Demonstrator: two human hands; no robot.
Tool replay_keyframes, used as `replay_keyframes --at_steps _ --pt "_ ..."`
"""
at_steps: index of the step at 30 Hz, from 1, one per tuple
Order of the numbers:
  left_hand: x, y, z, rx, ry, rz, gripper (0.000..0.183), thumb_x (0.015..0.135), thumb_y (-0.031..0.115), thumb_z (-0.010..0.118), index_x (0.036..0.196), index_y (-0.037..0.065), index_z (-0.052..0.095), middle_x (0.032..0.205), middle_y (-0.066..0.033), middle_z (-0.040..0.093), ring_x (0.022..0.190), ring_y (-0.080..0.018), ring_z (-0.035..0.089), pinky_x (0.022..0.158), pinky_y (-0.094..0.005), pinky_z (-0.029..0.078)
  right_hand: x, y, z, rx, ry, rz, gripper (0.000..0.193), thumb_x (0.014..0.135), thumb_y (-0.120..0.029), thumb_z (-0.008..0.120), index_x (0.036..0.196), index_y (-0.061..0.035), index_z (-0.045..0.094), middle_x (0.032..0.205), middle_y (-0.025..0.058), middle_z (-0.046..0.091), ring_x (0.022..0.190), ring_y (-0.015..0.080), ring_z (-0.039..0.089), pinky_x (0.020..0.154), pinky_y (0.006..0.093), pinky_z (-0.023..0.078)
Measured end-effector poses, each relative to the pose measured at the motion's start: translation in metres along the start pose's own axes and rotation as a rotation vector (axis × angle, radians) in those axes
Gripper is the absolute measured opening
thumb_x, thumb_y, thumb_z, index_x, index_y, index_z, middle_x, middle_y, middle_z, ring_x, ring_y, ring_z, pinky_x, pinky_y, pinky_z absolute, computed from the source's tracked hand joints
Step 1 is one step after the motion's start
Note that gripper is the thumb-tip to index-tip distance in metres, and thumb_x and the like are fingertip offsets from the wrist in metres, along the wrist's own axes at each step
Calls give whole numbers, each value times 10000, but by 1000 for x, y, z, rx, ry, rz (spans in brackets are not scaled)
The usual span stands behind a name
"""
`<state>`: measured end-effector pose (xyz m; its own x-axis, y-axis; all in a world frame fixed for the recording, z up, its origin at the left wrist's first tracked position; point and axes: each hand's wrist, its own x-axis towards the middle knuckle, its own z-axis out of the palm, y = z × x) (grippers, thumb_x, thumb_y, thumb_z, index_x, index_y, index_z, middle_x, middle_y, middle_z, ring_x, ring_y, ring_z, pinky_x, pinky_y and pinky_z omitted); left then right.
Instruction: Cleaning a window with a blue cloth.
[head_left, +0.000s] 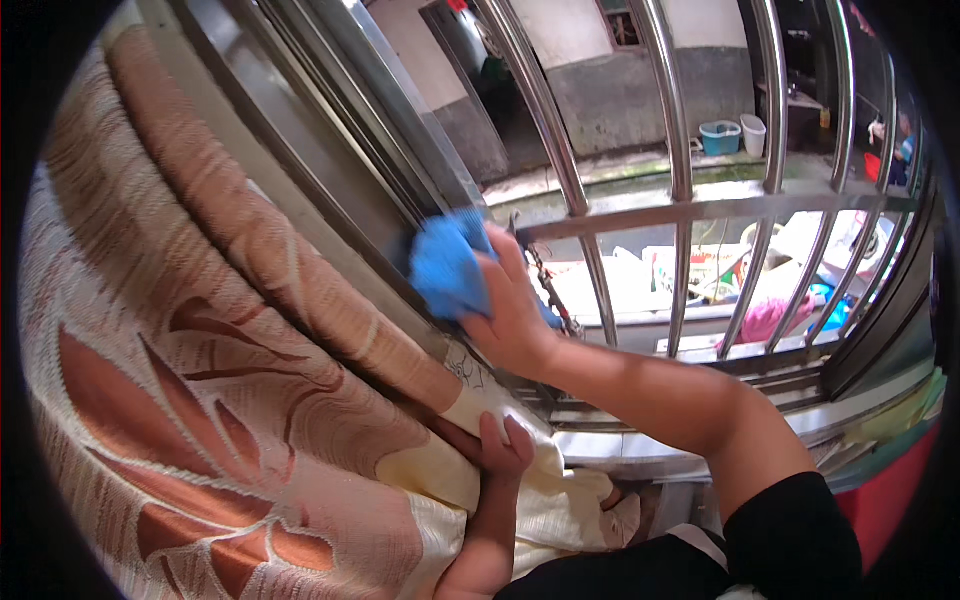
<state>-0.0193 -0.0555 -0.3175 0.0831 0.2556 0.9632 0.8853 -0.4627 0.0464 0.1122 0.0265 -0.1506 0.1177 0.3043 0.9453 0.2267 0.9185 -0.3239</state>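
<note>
My right hand (515, 315) grips a bunched blue cloth (450, 265) against the metal window frame (390, 130), beside the bars. The cloth's edge is smeared by motion. Lower down, my left hand (505, 448) holds the edge of a patterned curtain (270, 420) with brown leaf shapes and a pale lining. Part of its fingers is hidden in the folds. The curtain hangs gathered along the left, next to the frame.
Metal bars (665, 100) with a crossbar span the window opening, and a chain (545, 280) hangs beside them. Outside stand a teal bucket (720, 138) and a white bin (753, 135). A person (905, 145) is at the far right. Below runs a white sill (610, 447).
</note>
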Motion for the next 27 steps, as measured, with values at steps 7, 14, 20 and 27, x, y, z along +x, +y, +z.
replay_keyframes --at_steps 7,14,20,27 --pt "-5 4 0 91 -57 -57 327 845 198 575 1127 111 435 1387 -453 220 1250 -661 234 1011 -707 194 142 -26 -24 -42 205 -349 452 740 -40 589 1187 -12 532 1232 243 476 1166 439 452 1012 428 364" --pt "6 4 6 -17 5 -3 402 862 199 556 1220 106 399 1366 -474 219 1233 -661 246 998 -695 226 191 19 -6 -416 8 -253 451 713 -41 628 1149 -17 515 1285 254 438 1185 452 433 964 480 423" --pt "18 8 -1 -73 -2 37 474 845 160 570 1267 105 363 1357 -470 235 1218 -646 290 995 -682 256 51 23 -55 -609 -358 -279 297 733 -40 574 1028 -5 590 1293 245 421 1168 452 447 915 470 480" --pt "20 13 -7 -54 -45 33 498 857 158 541 1302 115 322 1363 -480 200 1224 -661 262 995 -689 239 150 -32 -78 -576 -158 -557 314 677 -7 608 987 -50 631 1152 159 509 1082 352 505 915 415 457"
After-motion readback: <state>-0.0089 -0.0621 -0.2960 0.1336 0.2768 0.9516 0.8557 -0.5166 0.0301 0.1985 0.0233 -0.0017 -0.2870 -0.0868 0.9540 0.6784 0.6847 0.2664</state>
